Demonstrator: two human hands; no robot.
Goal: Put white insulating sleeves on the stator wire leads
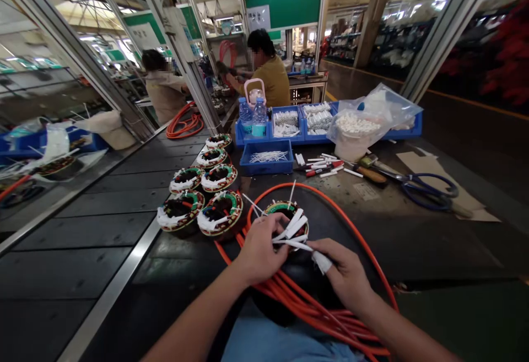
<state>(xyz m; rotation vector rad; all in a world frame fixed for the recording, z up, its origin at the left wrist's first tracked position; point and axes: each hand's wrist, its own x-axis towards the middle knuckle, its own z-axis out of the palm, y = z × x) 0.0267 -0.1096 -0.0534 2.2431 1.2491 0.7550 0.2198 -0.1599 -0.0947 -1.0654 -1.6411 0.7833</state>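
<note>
A motor stator (285,213) with coloured windings and several white sleeves sticking out lies on the dark bench in front of me. My left hand (260,249) curls over its left side, fingers closed round white sleeves. My right hand (345,274), its forefinger taped white, pinches a white sleeve (297,244) at the stator's near edge. An orange hose (314,301) loops round the stator and runs under both wrists.
Several finished stators (198,196) sit in rows at left beside a conveyor (82,230). Blue bins (266,157) hold white sleeves; a plastic bag of parts (359,125), blue scissors (430,191) and water bottles (253,117) lie beyond. Two people work at the far end.
</note>
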